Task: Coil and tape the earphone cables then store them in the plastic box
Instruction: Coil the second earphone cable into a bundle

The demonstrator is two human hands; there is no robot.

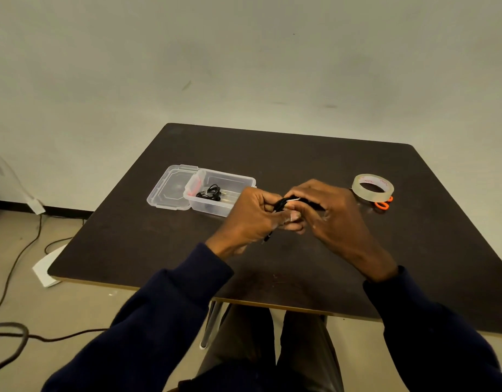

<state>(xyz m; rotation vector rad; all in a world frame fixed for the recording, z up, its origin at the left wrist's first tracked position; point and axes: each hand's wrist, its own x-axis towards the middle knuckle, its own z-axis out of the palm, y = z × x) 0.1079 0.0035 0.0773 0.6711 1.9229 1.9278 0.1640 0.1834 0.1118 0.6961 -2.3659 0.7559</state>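
From my end both hands, left hand [252,213] and right hand [326,210], are pinched shut on the black earphone cable [282,204] above the table [300,256]. Another coiled cable [210,191] sits inside the open plastic box [216,206], tape roll [373,187] off right.

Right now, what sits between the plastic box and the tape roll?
In the head view, both hands, left hand and right hand, holding an earphone cable, lie between plastic box and tape roll.
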